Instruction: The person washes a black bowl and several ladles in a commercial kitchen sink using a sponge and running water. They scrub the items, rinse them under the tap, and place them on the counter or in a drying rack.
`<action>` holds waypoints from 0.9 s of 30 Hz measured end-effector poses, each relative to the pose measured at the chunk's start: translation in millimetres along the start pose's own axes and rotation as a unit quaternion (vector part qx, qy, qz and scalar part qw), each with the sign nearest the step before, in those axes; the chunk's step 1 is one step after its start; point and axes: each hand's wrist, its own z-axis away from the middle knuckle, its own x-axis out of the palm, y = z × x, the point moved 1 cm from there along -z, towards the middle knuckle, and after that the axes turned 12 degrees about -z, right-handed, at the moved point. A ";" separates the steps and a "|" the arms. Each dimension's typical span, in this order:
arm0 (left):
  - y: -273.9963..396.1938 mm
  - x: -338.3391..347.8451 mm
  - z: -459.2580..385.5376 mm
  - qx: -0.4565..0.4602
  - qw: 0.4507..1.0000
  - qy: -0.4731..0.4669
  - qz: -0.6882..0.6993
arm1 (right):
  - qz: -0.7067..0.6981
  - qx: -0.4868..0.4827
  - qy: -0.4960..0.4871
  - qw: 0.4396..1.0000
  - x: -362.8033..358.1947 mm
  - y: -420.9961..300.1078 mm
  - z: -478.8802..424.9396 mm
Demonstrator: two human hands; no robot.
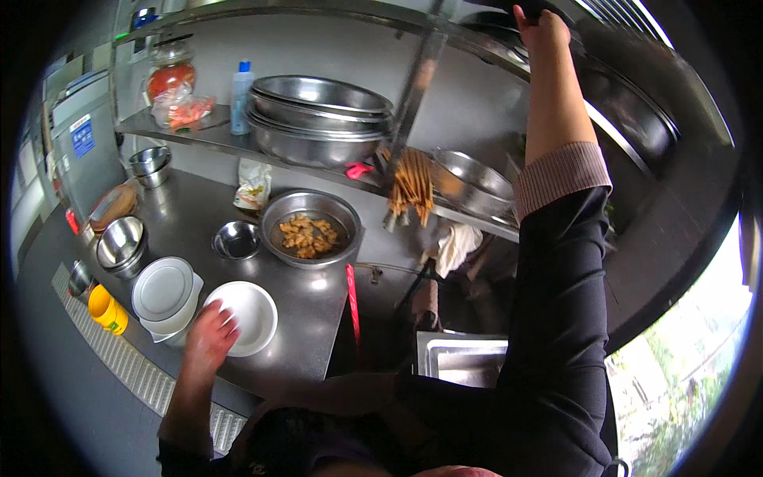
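My left hand (213, 335) is over the near left rim of a white bowl (253, 319) on the steel counter; whether it touches the rim is unclear. My right arm reaches up to the upper shelf, where my right hand (543, 27) is at a dark pan-like item (498, 24); its grip is hard to see. Left of the white bowl stands a lidded white container (164, 289). Beyond are a small steel bowl (236, 239) and a large steel basin (274, 238) holding pieces of ginger root (307, 237) in liquid.
Stacked steel basins (319, 146) and a blue bottle (241, 101) stand on the middle shelf. Wooden-handled utensils (411, 179) hang near the shelf post. A yellow cup (108, 310) and steel bowls (121, 243) stand at left, and a steel sink (465, 361) lies below my right arm.
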 end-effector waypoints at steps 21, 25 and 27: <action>-62.0 -86.5 38.8 0.017 0.976 0.161 0.145 | 0.514 -0.083 -0.207 0.828 17.9 -0.5 191.9; -46.8 -50.0 36.2 -0.023 0.994 0.075 0.070 | 0.416 0.088 -0.318 0.847 -91.0 41.2 326.0; -59.3 -23.9 21.3 -0.100 0.993 -0.015 0.065 | 0.517 0.149 -0.302 0.787 -155.5 42.4 411.9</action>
